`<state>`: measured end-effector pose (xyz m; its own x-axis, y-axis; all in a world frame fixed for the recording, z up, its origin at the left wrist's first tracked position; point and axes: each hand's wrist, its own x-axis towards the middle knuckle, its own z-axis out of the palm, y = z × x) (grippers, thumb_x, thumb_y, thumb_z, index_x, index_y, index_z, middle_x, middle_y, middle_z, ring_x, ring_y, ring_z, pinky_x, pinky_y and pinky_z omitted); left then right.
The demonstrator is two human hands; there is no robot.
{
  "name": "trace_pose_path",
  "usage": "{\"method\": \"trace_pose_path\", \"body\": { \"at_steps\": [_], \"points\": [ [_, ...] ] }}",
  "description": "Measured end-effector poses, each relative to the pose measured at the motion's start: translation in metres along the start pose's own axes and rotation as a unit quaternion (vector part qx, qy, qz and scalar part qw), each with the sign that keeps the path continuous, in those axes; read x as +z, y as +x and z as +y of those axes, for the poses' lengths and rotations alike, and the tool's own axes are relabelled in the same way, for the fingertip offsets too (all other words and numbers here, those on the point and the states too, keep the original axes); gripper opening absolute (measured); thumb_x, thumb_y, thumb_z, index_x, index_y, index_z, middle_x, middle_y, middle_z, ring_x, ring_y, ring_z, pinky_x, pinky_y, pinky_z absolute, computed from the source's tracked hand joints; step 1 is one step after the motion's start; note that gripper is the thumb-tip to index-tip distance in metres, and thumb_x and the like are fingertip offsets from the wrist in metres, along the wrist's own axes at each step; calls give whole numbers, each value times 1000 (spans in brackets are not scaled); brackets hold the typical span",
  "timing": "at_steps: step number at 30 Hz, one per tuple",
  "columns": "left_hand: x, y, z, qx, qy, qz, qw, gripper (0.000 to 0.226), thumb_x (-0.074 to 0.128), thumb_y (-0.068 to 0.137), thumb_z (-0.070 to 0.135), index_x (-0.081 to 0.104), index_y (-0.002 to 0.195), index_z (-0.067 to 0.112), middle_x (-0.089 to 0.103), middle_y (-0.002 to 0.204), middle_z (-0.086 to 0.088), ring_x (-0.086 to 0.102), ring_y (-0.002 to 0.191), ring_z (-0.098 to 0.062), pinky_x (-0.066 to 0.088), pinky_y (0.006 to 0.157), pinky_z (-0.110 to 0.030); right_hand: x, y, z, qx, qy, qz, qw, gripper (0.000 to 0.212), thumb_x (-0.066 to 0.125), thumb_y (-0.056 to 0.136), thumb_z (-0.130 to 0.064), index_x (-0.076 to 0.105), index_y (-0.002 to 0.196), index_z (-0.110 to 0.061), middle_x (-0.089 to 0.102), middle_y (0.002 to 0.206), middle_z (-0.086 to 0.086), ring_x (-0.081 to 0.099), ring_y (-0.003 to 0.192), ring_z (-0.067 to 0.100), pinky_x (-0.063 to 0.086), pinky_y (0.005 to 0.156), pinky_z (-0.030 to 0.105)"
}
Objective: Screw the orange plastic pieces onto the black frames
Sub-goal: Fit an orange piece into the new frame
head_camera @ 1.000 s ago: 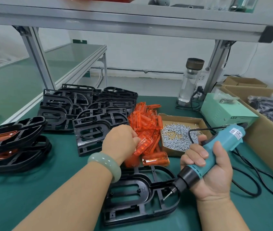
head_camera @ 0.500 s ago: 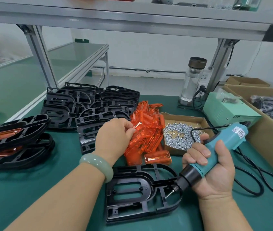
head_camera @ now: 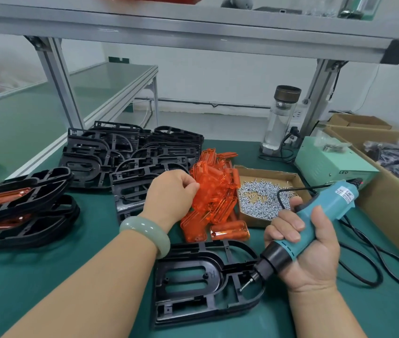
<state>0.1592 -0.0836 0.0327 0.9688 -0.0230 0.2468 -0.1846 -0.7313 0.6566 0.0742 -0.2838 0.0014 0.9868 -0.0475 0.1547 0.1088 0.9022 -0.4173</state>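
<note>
While the right hand [head_camera: 308, 252] keeps its fingers wrapped round the teal plastic electric screwdriver [head_camera: 320, 215], with the bit hanging just above the right end of the flat black plastic frame [head_camera: 193, 284] nearest the person, the left hand [head_camera: 171, 193] is the part that has moved. 1 second ago it was clenched low on the heap of translucent orange plastic pieces [head_camera: 220, 203] just behind that frame. Now it sits higher on the heap's left flank, fingers curled, thumb and fingertips pinching the edge of 1 orange piece [head_camera: 203, 181] near the top.

Nothing has come clear of the heap and the frame carries no orange part. I judge the picking step unfinished and the screwing not begun.

Behind the frame to the right, touching the heap, sits the brown cardboard tray [head_camera: 266, 170] of small silver screws [head_camera: 259, 198]. Behind it to the left lies a stack of bare black frames [head_camera: 125, 152]. Far to its left lie finished frames with orange inserts [head_camera: 22, 206].
</note>
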Motion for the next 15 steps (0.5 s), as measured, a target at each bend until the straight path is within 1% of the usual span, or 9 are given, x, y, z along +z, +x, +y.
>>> {"method": "trace_pose_path", "body": {
  "at_steps": [5, 10, 13, 15],
  "points": [
    [-5, -7, 7, 27, 24, -5, 999, 17, 60, 89, 31, 59, 72, 32, 61, 63, 13, 56, 60, 0, 44, 58, -18, 0, -1, -1, -2, 5, 5, 1000, 58, 94, 49, -31, 57, 92, -21, 41, 56, -11, 41, 42, 2, 42, 48, 16],
    [-27, -25, 6, 47, 17, -28, 998, 20, 68, 82, 31, 63, 63, 33, 64, 56, 11, 58, 54, -3, 42, 54, -16, 0, -1, -1, -3, 10, 6, 1000, 57, 94, 49, -31, 57, 91, -20, 42, 56, -10, 42, 42, 2, 43, 47, 17],
    [-42, -40, 0, 51, 33, -65, 996, 19, 70, 80, 30, 65, 61, 31, 64, 56, 17, 56, 51, 1, 36, 49, -10, 0, 0, -1, -2, 14, 4, 1000, 56, 93, 51, -31, 57, 92, -20, 42, 56, -11, 42, 42, 2, 43, 47, 17],
    [-50, -48, -4, 48, 41, -105, 993, 20, 71, 79, 29, 65, 60, 31, 63, 55, 18, 53, 46, 3, 37, 48, -8, 0, 0, -1, -2, 16, 7, 1000, 49, 88, 58, -33, 56, 93, -21, 42, 56, -11, 42, 42, 1, 43, 47, 17]
  ]
}}
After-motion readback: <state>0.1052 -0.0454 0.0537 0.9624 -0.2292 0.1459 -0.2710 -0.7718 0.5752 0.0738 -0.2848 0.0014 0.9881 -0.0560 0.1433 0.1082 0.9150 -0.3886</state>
